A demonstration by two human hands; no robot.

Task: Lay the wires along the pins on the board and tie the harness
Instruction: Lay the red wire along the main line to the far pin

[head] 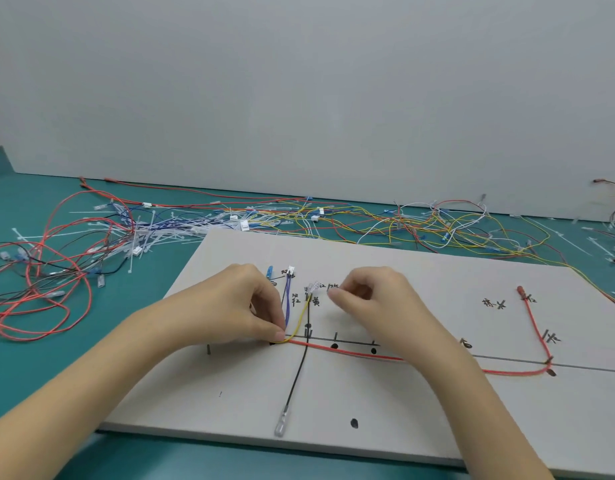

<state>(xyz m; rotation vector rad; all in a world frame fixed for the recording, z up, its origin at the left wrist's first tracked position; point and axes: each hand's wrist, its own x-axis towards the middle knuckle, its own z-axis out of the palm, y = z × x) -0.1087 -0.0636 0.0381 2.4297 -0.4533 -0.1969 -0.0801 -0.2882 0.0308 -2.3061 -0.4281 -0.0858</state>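
Our left hand (pixel 242 306) pinches the yellow wire (pixel 300 318) and purple wires (pixel 287 303) down at the bend by the board (pixel 403 410)'s drawn line, while our right hand (pixel 375 306) curls its fingers (pixel 337 295) beside the clear connector (pixel 314 285); whether they hold anything, we cannot tell. Best keep the bend pressed flat and seat each wire snug against its pin (pixel 335 336). The red wire (pixel 437 363) runs towards the board's right edge. The loose wire pile (pixel 229 223) crowds the surface's far edge; the board's near edge offers room.

Left hand (pixel 243 303) pinching, right hand (pixel 371 299) curled
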